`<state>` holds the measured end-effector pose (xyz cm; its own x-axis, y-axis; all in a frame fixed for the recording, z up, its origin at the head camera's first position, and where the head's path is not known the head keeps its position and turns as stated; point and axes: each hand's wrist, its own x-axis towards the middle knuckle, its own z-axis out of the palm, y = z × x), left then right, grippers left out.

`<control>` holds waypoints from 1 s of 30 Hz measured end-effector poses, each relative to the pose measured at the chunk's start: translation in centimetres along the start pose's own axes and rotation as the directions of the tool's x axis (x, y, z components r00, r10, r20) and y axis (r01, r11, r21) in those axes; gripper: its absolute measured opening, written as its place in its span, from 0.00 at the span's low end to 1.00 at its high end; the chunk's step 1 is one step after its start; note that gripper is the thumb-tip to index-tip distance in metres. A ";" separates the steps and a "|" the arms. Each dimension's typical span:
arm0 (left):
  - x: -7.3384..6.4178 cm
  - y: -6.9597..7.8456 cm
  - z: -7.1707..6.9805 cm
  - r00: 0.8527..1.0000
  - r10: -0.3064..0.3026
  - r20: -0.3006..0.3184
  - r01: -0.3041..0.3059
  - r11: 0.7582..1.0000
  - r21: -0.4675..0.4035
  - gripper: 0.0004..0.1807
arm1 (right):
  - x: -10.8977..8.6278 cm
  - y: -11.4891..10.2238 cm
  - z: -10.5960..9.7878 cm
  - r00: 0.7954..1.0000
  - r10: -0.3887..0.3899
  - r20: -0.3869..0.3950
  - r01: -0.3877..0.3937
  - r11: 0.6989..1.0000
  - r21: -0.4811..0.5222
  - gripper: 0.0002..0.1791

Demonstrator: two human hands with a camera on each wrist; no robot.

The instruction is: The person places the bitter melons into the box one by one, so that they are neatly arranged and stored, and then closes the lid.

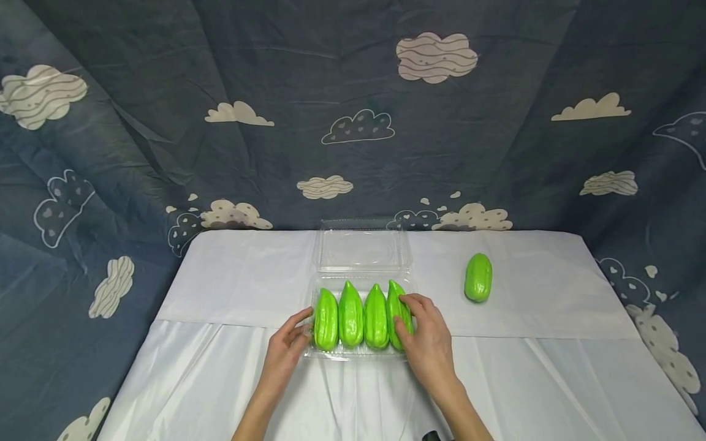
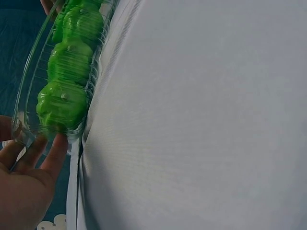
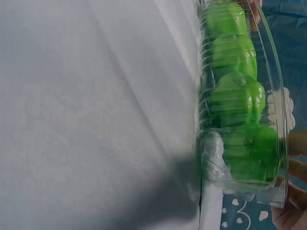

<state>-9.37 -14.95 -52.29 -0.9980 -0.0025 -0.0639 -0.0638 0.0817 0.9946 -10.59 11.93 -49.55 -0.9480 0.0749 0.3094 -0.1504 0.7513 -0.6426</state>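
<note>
A clear plastic clamshell box [image 1: 358, 355] lies in the middle of the white table, holding several glossy green ridged fruits side by side, their pointed ends away from me. At its left end is my left hand [image 1: 284, 352], with nearly straight fingers touching the outer wall, as the left wrist view also shows. My right hand [image 1: 431, 343] holds the rightmost green fruit [image 1: 394, 306], thumb and forefinger on it. That fruit leans a little against the box's right side. Through the clear wall, the right wrist view shows the row of fruits [image 3: 237, 98].
The box's lid [image 1: 361, 250] stands hinged back behind the fruits. Another green fruit [image 1: 478, 277] lies at the right on the white cloth [image 1: 529, 306]. A dark curtain with clouds [image 1: 353, 159] hangs behind the table. A small black object [image 1: 431, 435] shows at the bottom edge.
</note>
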 end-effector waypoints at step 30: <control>-0.1 0.1 0.1 1.000 0.002 0.000 -0.002 1.000 0.004 0.25 | -0.2 1.3 -1.7 0.995 0.031 0.095 -0.048 0.982 0.185 0.24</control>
<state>-9.28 -14.87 -52.19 -0.9981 -0.0021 -0.0622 -0.0622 0.0854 0.9944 -10.08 13.99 -49.27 -0.9746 0.0353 0.2214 -0.1539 0.6127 -0.7752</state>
